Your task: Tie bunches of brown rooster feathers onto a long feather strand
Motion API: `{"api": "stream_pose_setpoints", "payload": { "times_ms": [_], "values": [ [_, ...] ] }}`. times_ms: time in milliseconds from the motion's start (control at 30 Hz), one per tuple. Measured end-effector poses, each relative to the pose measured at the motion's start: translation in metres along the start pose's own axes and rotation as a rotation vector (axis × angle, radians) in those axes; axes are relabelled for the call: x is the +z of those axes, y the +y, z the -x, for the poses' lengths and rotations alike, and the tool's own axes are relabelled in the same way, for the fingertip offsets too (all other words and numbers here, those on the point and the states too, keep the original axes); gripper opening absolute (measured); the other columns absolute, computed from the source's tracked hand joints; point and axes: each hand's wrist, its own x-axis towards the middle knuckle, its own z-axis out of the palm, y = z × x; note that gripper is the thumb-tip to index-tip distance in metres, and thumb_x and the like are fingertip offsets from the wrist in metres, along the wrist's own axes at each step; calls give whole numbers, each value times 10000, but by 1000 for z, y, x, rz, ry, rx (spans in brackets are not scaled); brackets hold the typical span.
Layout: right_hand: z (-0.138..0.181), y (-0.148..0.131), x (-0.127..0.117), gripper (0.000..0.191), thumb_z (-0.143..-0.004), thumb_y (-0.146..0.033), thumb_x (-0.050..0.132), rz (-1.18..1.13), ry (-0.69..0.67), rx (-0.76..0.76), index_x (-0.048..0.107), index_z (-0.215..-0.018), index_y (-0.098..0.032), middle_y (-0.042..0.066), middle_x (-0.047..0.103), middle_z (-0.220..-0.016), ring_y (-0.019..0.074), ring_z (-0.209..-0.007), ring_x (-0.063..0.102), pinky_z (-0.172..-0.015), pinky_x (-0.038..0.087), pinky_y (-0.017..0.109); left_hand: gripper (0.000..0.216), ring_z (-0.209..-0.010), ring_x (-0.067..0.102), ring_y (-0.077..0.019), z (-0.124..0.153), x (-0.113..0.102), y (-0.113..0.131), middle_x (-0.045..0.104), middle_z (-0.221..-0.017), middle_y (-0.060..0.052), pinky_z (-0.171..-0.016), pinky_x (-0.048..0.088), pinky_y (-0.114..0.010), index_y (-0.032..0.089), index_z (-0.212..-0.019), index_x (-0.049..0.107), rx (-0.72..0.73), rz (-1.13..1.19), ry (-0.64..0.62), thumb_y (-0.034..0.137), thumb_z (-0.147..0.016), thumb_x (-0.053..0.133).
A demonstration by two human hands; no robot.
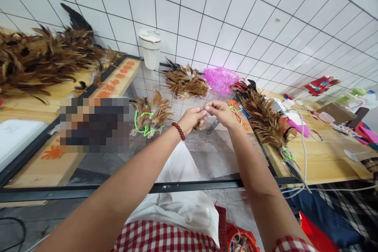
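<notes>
Bare forearms [126, 189], black-framed glass tabletop [217, 161], brown feathers [186, 82], white tiled wall [227, 19]

White tiled wall [195, 12] behind glass-topped table [218, 184]

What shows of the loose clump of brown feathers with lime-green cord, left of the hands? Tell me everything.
The clump of brown feathers looks soft and splayed, tan to darker brown, tips fanning up and right. Thin lime-green cord curls along its left and lower edges. It lies on the clear glass tabletop, seemingly apart from the left hand.
</notes>
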Motion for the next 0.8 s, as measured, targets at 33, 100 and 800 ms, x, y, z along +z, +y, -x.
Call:
{"api": "stream_pose_setpoints", "payload": {
  "times_ms": [33, 100, 800],
  "values": [
    [-1, 1, 2, 351, -718, -534, 685, 1, 32, -12, 609, -708, -191, -25, 575, -592, 113, -583, 523, -608, 446, 254, 181, -424, 438, -30, 0, 0, -1, 529, -594, 8, -418, 320, -162, 105, -687, 578, 4, -6, 1, 229, -783, 668],
    [-3, 3, 4, 330, -738, -515, 670, 12, 77, -32, 602, -704, -194, -23, 573, -602, 117, -599, 531, -629, 452, 258, 186, -422, 434, -37, -1, -1, -2, 524, -596, 9, -413, 311, -170, 110, -707, 589, 13, -19, 14, 261, -789, 661],
    [2, -4, -15, 170, -889, -227, 534, 616, 41, -533, 672, -794, -203, 54, 611, -844, 165, -806, 577, -742, 461, 302, 216, -484, 403, -79, -6, -7, -1, 494, -555, 26, -505, 301, -216, 138, -642, 587, 78, -632, 0, 251, -814, 523]
  ]
}}
